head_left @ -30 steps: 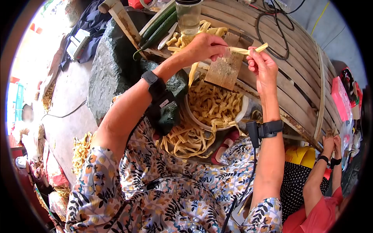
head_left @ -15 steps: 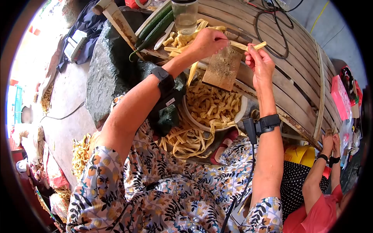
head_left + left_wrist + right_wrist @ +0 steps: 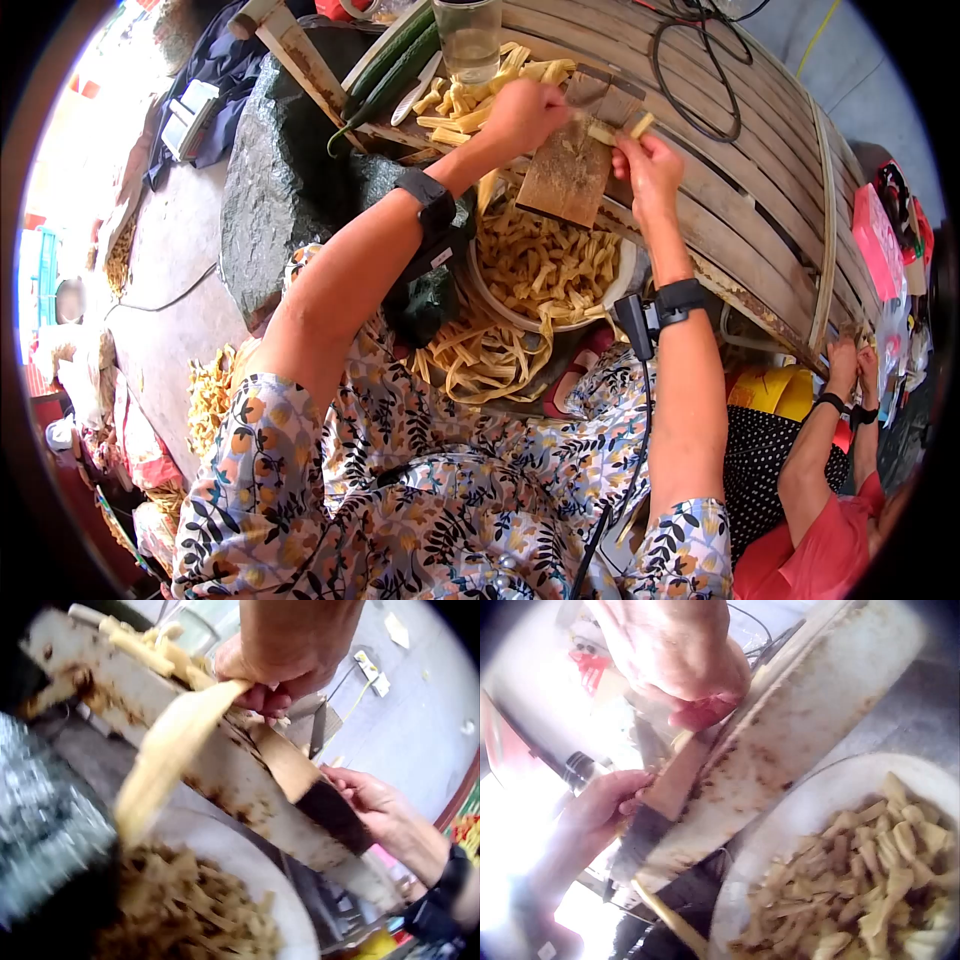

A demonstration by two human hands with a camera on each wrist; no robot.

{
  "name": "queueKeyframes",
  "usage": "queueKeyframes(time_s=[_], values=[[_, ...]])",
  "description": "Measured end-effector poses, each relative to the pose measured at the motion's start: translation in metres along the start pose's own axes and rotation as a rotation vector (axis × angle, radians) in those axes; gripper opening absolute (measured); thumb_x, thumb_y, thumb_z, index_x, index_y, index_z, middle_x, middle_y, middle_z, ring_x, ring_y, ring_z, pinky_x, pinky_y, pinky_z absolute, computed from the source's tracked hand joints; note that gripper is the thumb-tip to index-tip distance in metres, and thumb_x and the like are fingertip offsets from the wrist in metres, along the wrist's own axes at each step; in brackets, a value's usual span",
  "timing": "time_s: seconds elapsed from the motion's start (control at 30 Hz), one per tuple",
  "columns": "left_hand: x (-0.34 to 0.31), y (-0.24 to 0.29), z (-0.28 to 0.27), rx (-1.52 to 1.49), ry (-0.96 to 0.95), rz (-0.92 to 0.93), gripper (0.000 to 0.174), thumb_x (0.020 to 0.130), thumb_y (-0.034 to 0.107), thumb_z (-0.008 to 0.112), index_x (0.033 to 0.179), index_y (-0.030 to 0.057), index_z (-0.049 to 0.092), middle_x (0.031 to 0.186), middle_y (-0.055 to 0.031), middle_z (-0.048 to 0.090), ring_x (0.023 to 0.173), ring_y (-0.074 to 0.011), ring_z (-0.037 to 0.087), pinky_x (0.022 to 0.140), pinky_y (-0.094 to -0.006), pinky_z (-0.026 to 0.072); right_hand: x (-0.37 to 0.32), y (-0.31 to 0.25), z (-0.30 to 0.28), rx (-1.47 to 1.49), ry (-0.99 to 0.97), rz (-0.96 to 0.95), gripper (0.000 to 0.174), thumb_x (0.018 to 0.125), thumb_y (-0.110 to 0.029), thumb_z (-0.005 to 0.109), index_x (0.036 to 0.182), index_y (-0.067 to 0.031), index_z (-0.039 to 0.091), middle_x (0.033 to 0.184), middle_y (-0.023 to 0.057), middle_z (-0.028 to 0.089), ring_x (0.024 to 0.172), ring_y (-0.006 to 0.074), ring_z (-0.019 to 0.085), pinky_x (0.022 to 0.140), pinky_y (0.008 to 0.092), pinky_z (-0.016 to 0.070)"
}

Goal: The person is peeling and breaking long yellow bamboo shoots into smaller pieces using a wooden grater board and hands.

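Observation:
At the wooden board (image 3: 565, 185) on the slatted table's edge, the left hand (image 3: 525, 115) has its fingers curled round a pale yellow strip. That strip hangs below the left hand (image 3: 300, 656) in the left wrist view, its long end (image 3: 169, 754) over the bowl. Across the board, the right hand (image 3: 650, 168) pinches a yellow piece (image 3: 643, 126) between thumb and fingers, near the board's far right side. The white bowl (image 3: 628, 275) under the board holds many cut yellow pieces (image 3: 545, 262). In the right wrist view the right hand's (image 3: 682, 664) fingertips are partly hidden.
Yellow pieces (image 3: 470, 105), a clear jar (image 3: 470, 45) and green cucumbers (image 3: 400, 70) lie behind the left hand. Black cable (image 3: 690, 95) loops over the slats (image 3: 745, 200). Long strips (image 3: 480, 360) are heaped below the bowl. Another person's arms (image 3: 815, 440) are at the right.
The right hand has moved down and left, and its yellow piece has tilted from nearly level to steeper. My left hand has shifted slightly left. The head view has shifted a little.

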State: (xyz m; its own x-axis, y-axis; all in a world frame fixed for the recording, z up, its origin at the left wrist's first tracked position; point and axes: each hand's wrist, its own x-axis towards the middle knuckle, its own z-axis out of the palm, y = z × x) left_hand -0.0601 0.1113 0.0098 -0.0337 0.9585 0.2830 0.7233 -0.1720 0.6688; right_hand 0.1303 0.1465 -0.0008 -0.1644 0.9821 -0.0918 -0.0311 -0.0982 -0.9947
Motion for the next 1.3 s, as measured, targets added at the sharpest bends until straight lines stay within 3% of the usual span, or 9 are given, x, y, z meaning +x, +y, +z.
queueKeyframes(time_s=[0.23,0.47,0.57,0.7,0.9,1.1,1.2,1.27,1.3], values=[[-0.021,0.007,-0.026,-0.781,-0.132,-0.239,0.025,0.088,0.023,0.052,0.087,0.0001,0.063,0.067,0.0026,0.05,0.054,-0.0039,0.042,0.048,-0.0181,0.036,-0.034,-0.025,-0.012,0.029,-0.214,0.094,0.022,0.083,-0.021,0.06,0.091,0.0001,0.062,0.069,0.0013,0.058,0.054,0.0027,0.049,0.047,0.0156,0.0413],[-0.054,0.01,-0.03,-1.097,-0.388,-0.314,0.029,0.092,0.02,0.045,0.103,-0.0042,0.056,0.074,0.0025,0.049,0.063,-0.0058,0.044,0.057,-0.0186,0.0383,-0.067,-0.035,-0.022,-0.201,-0.608,0.231,0.027,0.089,-0.024,0.051,0.099,-0.0007,0.06,0.065,0.0015,0.058,0.05,0.0019,0.049,0.045,0.0141,0.0395],[-0.066,0.02,-0.026,-1.057,-0.479,-0.276,0.03,0.092,0.019,0.044,0.109,-0.004,0.053,0.078,0.0012,0.052,0.07,-0.0072,0.048,0.064,-0.0199,0.0415,-0.086,-0.047,-0.022,-0.606,-0.545,0.223,0.025,0.087,-0.023,0.055,0.093,0.0004,0.06,0.062,0.003,0.058,0.048,0.0052,0.051,0.043,0.0158,0.0396],[-0.078,0.036,-0.027,-0.893,-0.548,-0.153,0.026,0.088,0.012,0.051,0.112,0.0008,0.052,0.091,-0.0024,0.059,0.078,-0.0087,0.056,0.071,-0.0207,0.046,-0.09,-0.042,-0.021,-0.33,-0.438,0.084,0.019,0.084,-0.017,0.06,0.092,0.0003,0.059,0.064,0.0031,0.058,0.05,0.0061,0.052,0.044,0.0164,0.04],[-0.09,0.044,-0.02,-0.701,-0.488,-0.13,0.017,0.086,0.011,0.055,0.097,-0.0012,0.055,0.067,-0.0031,0.06,0.06,-0.0082,0.057,0.059,-0.0206,0.0476,-0.087,-0.032,-0.011,-0.131,-0.368,-0.104,0.012,0.082,-0.01,0.06,0.091,-0.0013,0.059,0.068,0.0017,0.059,0.054,0.0048,0.053,0.045,0.0159,0.0402],[-0.101,0.034,-0.023,-0.469,-0.361,-0.135,0.012,0.085,0.014,0.057,0.088,0.0021,0.06,0.063,0.0006,0.055,0.053,-0.0039,0.05,0.05,-0.0206,0.0412,-0.083,-0.035,-0.021,-0.282,-0.364,-0.252,0.015,0.083,-0.012,0.06,0.092,0.0001,0.062,0.084,0.002,0.062,0.077,0.0053,0.055,0.071,0.0193,0.0446],[-0.102,0.035,-0.01,-0.112,-0.138,0.288,0.011,0.08,0.011,0.058,0.088,0.0033,0.059,0.069,-0.0073,0.058,0.055,-0.02,0.054,0.052,-0.0293,0.0432,-0.075,-0.028,-0.015,-0.276,-0.361,-0.277,0.021,0.086,-0.02,0.056,0.091,0.0001,0.062,0.086,0.0063,0.064,0.078,0.0099,0.059,0.069,0.0226,0.0475],[-0.104,0.037,-0.009,0.021,-0.137,0.419,0.013,0.075,0.009,0.059,0.087,0.0043,0.058,0.076,-0.0117,0.057,0.064,-0.0319,0.054,0.056,-0.0353,0.0451,-0.082,-0.017,-0.01,-0.517,-0.43,-0.088,0.021,0.087,-0.018,0.053,0.087,0.001,0.062,0.07,0.0061,0.063,0.061,0.0111,0.059,0.055,0.0236,0.0473],[-0.105,0.039,-0.011,0.049,-0.162,0.434,0.013,0.075,0.009,0.059,0.087,0.0044,0.059,0.075,-0.0115,0.057,0.064,-0.0314,0.054,0.056,-0.0351,0.0453,-0.088,-0.013,-0.008,-0.584,-0.46,0.045,0.018,0.087,-0.015,0.053,0.085,0.0005,0.063,0.063,0.0049,0.061,0.053,0.0099,0.057,0.049,0.0229,0.0453]])
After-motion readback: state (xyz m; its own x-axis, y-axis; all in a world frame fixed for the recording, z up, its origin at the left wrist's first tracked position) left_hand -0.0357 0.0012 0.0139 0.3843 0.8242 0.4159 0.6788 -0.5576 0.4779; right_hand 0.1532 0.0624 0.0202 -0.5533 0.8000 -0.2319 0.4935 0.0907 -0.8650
